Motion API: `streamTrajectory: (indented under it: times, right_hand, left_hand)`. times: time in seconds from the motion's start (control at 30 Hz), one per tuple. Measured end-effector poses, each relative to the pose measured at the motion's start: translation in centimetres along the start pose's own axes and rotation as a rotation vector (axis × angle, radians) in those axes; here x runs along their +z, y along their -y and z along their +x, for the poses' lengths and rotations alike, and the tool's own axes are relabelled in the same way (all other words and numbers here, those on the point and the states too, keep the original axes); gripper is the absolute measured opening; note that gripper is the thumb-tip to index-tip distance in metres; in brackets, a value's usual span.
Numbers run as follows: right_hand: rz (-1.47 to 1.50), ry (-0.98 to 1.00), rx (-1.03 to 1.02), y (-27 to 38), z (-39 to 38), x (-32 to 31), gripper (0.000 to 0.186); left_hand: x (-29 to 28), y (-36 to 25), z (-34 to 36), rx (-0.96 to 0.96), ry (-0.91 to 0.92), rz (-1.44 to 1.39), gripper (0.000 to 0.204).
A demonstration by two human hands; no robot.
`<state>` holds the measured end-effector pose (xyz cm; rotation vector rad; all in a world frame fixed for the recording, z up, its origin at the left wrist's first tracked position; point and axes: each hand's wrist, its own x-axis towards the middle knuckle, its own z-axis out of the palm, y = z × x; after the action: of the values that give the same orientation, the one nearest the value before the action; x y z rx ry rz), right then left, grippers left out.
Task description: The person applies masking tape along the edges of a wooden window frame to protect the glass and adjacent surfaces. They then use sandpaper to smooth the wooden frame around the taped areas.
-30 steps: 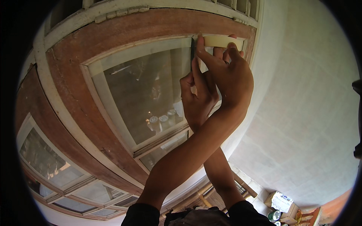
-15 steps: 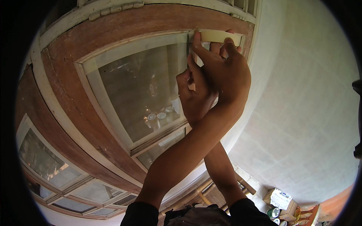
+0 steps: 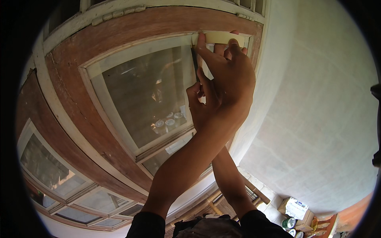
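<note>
My forearms cross in front of a wooden window, the left over the right. My left hand [image 3: 234, 75] grips a roll of pale yellow masking tape [image 3: 218, 38] at the pane's upper right corner. One of its fingertips presses the tape where it meets the top edge of the glass. Lower and to the left, partly behind the left wrist, my right hand [image 3: 203, 101] is closed with curled fingers around a thin, dark, blade-like tool [image 3: 195, 59]. That tool stands nearly upright against the glass; its lower part is hidden by the fingers. Pale tape strips [image 3: 139, 55] border the windowpane [image 3: 147, 95].
Reddish-brown, worn wood forms the window frame [image 3: 95, 131], with a hinge [image 3: 119, 15] above it. A pale wall [image 3: 313, 99] rises at right. Cans [image 3: 289, 223] and a cardboard box [image 3: 305, 222] lie low at right. Another window [image 3: 51, 162] is at lower left.
Both hands and the tape roll have shifted slightly left in the picture. The dark tool's top end now sits lower, below the tape at the top edge.
</note>
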<state>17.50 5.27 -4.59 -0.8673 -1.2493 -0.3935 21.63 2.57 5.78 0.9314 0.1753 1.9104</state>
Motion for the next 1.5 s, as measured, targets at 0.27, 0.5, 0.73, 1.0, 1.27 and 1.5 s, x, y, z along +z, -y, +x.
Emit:
streamTrajectory:
  times: [0.27, 0.5, 0.73, 1.0, 1.27, 1.5]
  right_hand:
    - [0.126, -0.169, 0.331, -5.9, -7.5, -1.8, 0.019]
    - [0.434, -0.322, 0.359, -9.5, 5.7, -0.8, 0.018]
    - [0.168, -0.114, -0.561, 0.9, 21.2, -1.2, 0.018]
    - [-0.098, 0.24, -0.917, 6.4, 25.9, 2.1, 0.013]
    - [0.282, 0.166, -0.57, 3.2, 19.0, -1.7, 0.03]
    - [0.011, 0.165, -0.26, 0.5, 4.9, -0.2, 0.065]
  left_hand:
    - [0.4, -0.2, -0.1, 0.17, 0.29, 0.096, 0.066]
    - [-1.5, -4.9, -6.3, 0.139, 0.612, 0.034, 0.081]
    - [-12.9, -8.1, -14.7, 0.071, 0.562, 0.345, 0.087]
    - [-20.5, -8.8, -20.5, -0.155, 0.293, 0.663, 0.081]
    - [-25.1, -9.1, -24.8, -0.367, 0.255, 0.757, 0.079]
    - [-26.7, -8.8, -26.6, -0.432, 0.173, 0.787, 0.079]
